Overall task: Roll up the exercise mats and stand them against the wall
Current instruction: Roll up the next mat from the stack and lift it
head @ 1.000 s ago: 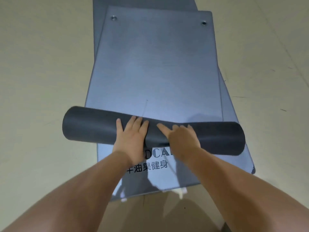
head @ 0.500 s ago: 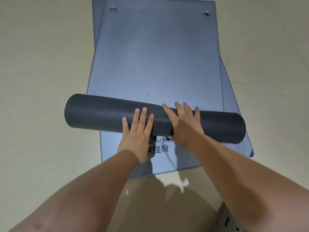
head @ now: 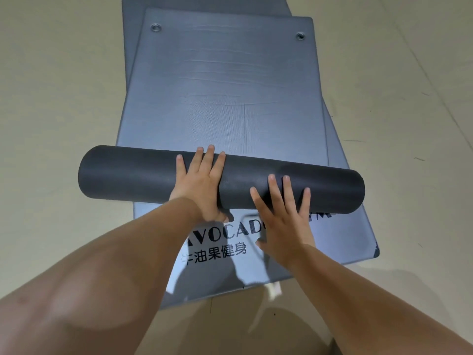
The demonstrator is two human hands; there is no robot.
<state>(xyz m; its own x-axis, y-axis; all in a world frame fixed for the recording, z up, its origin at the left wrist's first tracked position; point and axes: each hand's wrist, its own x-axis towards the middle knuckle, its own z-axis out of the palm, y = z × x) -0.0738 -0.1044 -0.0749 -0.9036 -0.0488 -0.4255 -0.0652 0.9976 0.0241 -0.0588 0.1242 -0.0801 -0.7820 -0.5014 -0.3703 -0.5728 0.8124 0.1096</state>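
Observation:
A dark grey roll [head: 128, 172] of the top exercise mat lies crosswise on the floor. The still-flat part of that blue-grey mat [head: 225, 80], with two metal eyelets at its far end, stretches away from me. My left hand [head: 202, 183] presses flat on the roll's middle, fingers straight and reaching its far edge. My right hand [head: 284, 219] lies a little nearer, palm on the near side of the roll, fingers spread on top. Beneath lies a second flat mat [head: 353, 234] with black printed lettering.
Beige floor [head: 56, 85] surrounds the mats on all sides. A third mat's dark edge [head: 204, 3] shows beyond the far end of the top mat. A small white scrap [head: 275, 290] lies at the near edge of the lower mat.
The roll has gone further away from me and grown thicker, uncovering more of the printed lettering on the lower mat. My right hand has slid back toward the roll's near side.

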